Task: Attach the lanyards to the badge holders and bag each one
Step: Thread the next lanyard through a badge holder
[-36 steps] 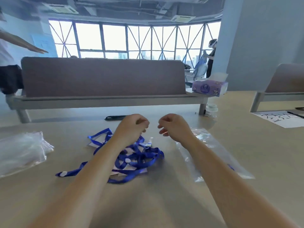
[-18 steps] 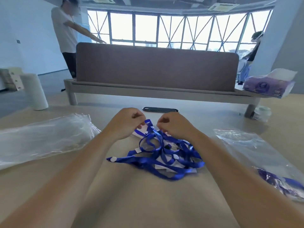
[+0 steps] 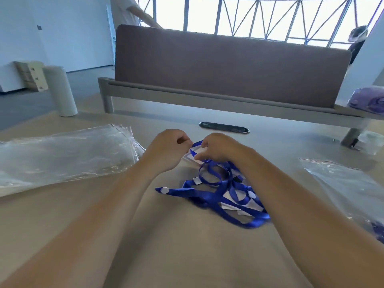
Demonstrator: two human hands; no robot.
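Observation:
A tangle of blue lanyards (image 3: 226, 196) with white badge holders under it lies on the beige table (image 3: 187, 246). At its far edge my left hand (image 3: 166, 148) and my right hand (image 3: 218, 147) meet. Both pinch one clear badge holder (image 3: 195, 155) with a white card and a blue lanyard end at its top. A stack of empty clear bags (image 3: 62, 154) lies at the left. At the right lies a clear bag (image 3: 349, 188) with something blue showing inside near the frame edge.
A brown partition (image 3: 228, 67) on a grey frame crosses the table behind my hands, with a dark cable slot (image 3: 224, 127) before it. A white cylinder (image 3: 60, 90) stands far left, a purple tissue pack (image 3: 367, 99) far right. Two people stand beyond the partition.
The view has swung left and down. My hands came together over the lanyard pile and took hold of a badge holder and a lanyard end.

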